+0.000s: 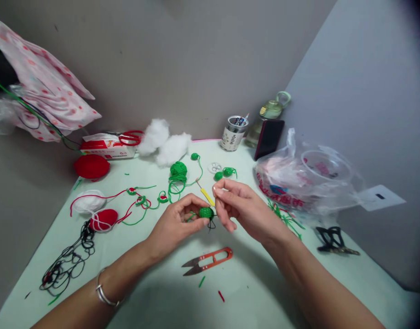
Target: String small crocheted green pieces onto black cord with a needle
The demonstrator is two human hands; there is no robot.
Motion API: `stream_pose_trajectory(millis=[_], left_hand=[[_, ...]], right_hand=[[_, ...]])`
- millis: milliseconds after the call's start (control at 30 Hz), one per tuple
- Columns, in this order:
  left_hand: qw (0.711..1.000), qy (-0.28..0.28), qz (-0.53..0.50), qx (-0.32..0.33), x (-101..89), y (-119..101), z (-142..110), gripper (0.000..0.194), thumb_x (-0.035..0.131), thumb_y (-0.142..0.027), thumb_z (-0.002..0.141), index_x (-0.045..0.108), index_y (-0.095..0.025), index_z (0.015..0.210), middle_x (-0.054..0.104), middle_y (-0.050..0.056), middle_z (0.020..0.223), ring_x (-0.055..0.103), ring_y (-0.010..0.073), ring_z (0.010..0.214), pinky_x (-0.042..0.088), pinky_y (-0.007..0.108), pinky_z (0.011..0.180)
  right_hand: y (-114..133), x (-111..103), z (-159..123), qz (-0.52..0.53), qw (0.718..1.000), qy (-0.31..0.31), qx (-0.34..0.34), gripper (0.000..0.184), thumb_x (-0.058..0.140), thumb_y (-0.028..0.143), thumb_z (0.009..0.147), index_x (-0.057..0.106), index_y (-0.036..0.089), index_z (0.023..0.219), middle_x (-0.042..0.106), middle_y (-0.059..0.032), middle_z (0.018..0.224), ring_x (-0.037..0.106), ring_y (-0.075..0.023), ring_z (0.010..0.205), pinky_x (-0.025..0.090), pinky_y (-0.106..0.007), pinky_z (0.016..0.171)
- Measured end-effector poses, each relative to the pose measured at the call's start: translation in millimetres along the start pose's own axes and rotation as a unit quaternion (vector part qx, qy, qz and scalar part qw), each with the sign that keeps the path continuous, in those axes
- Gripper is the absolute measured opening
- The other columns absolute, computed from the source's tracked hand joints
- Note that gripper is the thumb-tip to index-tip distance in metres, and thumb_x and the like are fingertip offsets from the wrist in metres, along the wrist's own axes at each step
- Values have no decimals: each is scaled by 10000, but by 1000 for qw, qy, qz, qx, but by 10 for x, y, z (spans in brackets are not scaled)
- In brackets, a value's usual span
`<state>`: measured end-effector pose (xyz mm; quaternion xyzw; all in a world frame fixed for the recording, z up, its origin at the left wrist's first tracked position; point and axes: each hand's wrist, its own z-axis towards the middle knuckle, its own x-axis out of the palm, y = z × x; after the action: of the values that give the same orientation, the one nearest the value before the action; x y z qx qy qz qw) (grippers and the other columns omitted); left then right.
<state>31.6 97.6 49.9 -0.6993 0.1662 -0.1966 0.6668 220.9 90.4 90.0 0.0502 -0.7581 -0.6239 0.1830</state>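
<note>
My left hand (175, 224) pinches a small green crocheted ball (206, 212) between thumb and fingers, above the pale green table (155, 283). A short black thread hangs under the ball. My right hand (235, 205) is closed in a pinch just right of the ball, holding a thin needle or hook that I can barely see. A yellow-handled crochet hook (206, 195) lies on the table just behind both hands. Orange thread snips (208, 261) lie in front of my hands.
Green yarn (178, 176), small green and red crocheted pieces (141, 199), white yarn (89, 201), a red piece (103, 219) and black cord (69, 262) lie at left. White stuffing (164, 141), a cup (233, 132), a phone (269, 138), a plastic bag (306, 183) and black scissors (335, 241) stand at back and right.
</note>
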Motion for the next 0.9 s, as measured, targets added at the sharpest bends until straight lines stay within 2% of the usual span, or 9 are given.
stream_pose_trajectory(millis=[100, 167, 233, 333, 433, 533, 600, 733, 900], left_hand=[[999, -4, 50, 18, 2, 19, 8, 162, 710, -177, 784, 672, -207, 939, 630, 27, 922, 599, 168, 854, 490, 302, 799], [994, 3, 96, 49, 20, 36, 9, 167, 682, -130, 770, 686, -211, 916, 615, 29, 903, 587, 169, 833, 496, 310, 791], [989, 15, 123, 76, 39, 51, 7, 195, 660, -93, 756, 697, -220, 899, 616, 34, 902, 583, 174, 836, 499, 316, 790], [992, 15, 106, 72, 42, 64, 0, 209, 658, -95, 763, 704, -228, 918, 632, 40, 925, 594, 177, 859, 499, 322, 812], [998, -6, 43, 35, -3, 54, -3, 196, 694, -152, 796, 695, -236, 973, 642, 34, 962, 609, 172, 906, 493, 312, 850], [1000, -22, 2, 22, -58, 6, -1, 230, 734, -214, 811, 687, -246, 1034, 638, 31, 977, 603, 172, 918, 497, 282, 810], [999, -33, 2, 27, -85, -47, -3, 238, 741, -241, 818, 695, -246, 1052, 638, 38, 994, 598, 177, 917, 501, 269, 773], [997, -59, 24, 44, -113, -129, -11, 201, 718, -283, 850, 715, -248, 1048, 654, 43, 1027, 609, 178, 908, 512, 258, 733], [995, -77, -6, 70, -135, -119, -8, 258, 747, -225, 825, 686, -255, 1073, 662, 20, 1091, 633, 164, 990, 524, 269, 873]], right_hand=[[81, -38, -20, 34, 999, -20, -10, 261, 633, 411, 895, 527, 183, 823, 361, 114, 451, 216, -40, 385, 183, -187, 410], [172, -108, -45, 47, 994, -83, -47, 265, 680, 412, 849, 535, 193, 809, 251, 121, 480, 130, -51, 429, 126, -204, 417], [269, -180, -83, 40, 985, -144, -90, 254, 694, 404, 835, 538, 207, 794, 210, 111, 507, 105, -66, 453, 111, -226, 424], [363, -223, -150, 14, 978, -168, -119, 198, 668, 367, 867, 557, 213, 809, 276, 85, 531, 160, -76, 466, 163, -238, 441], [375, -181, -213, -28, 981, -141, -130, 112, 641, 317, 896, 596, 220, 930, 444, 45, 598, 320, -86, 505, 270, -241, 488], [341, -102, -266, -123, 974, -118, -148, 114, 634, 328, 919, 628, 224, 964, 568, 4, 699, 444, -110, 573, 347, -258, 529], [309, -49, -289, -213, 955, -117, -171, 106, 632, 324, 932, 660, 222, 920, 606, -14, 780, 487, -117, 613, 378, -267, 552], [237, 31, -307, -376, 887, -125, -236, 126, 608, 266, 960, 706, 228, 892, 611, -17, 798, 526, -128, 682, 402, -274, 602], [158, 85, -314, -468, 838, -89, -267, 141, 562, 197, 980, 700, 193, 950, 565, -7, 730, 500, -114, 645, 363, -258, 575]])
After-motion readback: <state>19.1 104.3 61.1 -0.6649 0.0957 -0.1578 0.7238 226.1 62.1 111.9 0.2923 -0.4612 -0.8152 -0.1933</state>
